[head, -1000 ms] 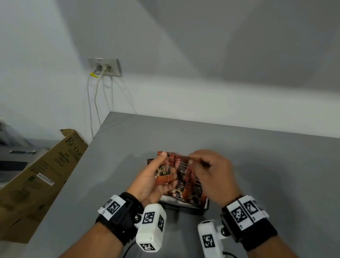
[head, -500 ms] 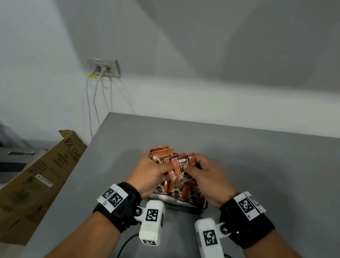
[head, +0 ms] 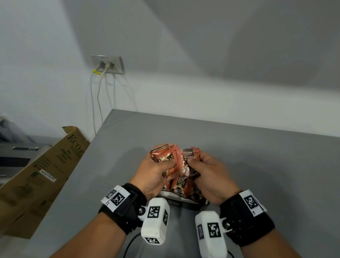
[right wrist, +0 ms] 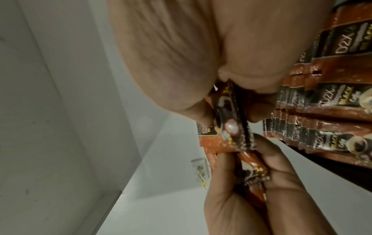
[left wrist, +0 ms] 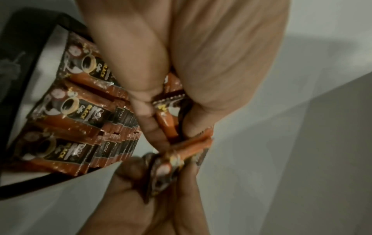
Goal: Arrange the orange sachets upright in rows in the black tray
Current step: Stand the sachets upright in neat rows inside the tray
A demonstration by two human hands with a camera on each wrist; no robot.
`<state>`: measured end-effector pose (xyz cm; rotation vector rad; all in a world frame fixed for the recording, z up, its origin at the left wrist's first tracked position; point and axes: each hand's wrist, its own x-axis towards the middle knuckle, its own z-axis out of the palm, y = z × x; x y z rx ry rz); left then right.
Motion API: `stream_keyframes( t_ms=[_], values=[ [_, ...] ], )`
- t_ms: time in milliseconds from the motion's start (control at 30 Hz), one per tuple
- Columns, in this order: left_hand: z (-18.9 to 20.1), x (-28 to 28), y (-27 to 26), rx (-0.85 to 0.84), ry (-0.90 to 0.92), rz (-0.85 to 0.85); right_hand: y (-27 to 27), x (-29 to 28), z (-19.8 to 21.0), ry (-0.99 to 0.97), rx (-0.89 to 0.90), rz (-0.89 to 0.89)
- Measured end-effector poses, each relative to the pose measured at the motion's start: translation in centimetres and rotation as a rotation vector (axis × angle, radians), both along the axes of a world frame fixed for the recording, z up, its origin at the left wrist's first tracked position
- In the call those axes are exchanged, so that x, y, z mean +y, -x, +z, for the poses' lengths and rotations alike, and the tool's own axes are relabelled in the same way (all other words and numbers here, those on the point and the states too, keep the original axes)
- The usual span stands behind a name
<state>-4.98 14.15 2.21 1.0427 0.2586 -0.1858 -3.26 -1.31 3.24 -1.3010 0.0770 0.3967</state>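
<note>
Both hands are busy w/ loose sachets held just above the tray: the left hand (head: 154, 174) has its fingers and thumb curled round a small fanned bunch (head: 163, 155), and the right hand (head: 208, 176) pinches one or two more sachets (head: 189, 156) between thumb and fingers, the two bunches touching in the middle. Below them the black tray (left wrist: 18, 89) sits on the grey table (head: 263, 165) near the front edge, already mostly packed: the wrist views show approx. three rows of orange sachets (left wrist: 66, 108) standing upright, tight front to back. So the job looks well along; what's left, I'd judge, is slotting in the handful held. Readable print on the packs: "D2X" and "BLACK Coffee" w/ a coffee-cup picture. A cardboard box (head: 41, 172) left of the table reads "ECO".
</note>
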Motion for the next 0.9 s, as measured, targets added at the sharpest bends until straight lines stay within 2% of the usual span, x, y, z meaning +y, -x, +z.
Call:
stream_keyframes(
  t_ms=[133, 300, 367, 433, 533, 600, 700, 833, 900],
  values=[
    [-0.2, -0.3, 0.1, -0.003, 0.001, 0.023, 0.1, 0.3, -0.1, 0.093, 0.015, 0.054],
    [0.0, 0.9, 0.2, 0.066, -0.075, -0.053, -0.6, -1.0, 0.9, 0.396, -0.124, 0.121],
    [0.1, 1.0, 0.3, 0.066, -0.136, -0.063, -0.9, -1.1, 1.2, 0.435, -0.154, 0.119],
    [-0.2, 1.0, 0.3, 0.062, -0.188, -0.036, -0.9, -1.1, 1.3, 0.354, -0.136, 0.029],
    [-0.6, 1.0, 0.2, 0.047, -0.184, 0.005, -0.7, -0.7, 1.1, 0.108, -0.033, -0.053],
    [-0.6, 0.7, 0.2, 0.025, -0.162, 0.017, -0.2, -0.3, 0.7, 0.073, 0.003, -0.031],
    [-0.2, -0.1, 0.4, 0.0, -0.117, -0.016, 0.5, 0.6, 0.1, 0.145, -0.004, 0.011],
    [-0.5, 0.3, 0.4, 0.092, 0.024, 0.019, 0.2, 0.2, 0.4, 0.056, 0.039, -0.116],
    [-0.6, 0.6, 0.3, 0.097, 0.018, 0.05, -0.1, -0.5, 0.6, -0.033, 0.06, -0.164]
  ],
)
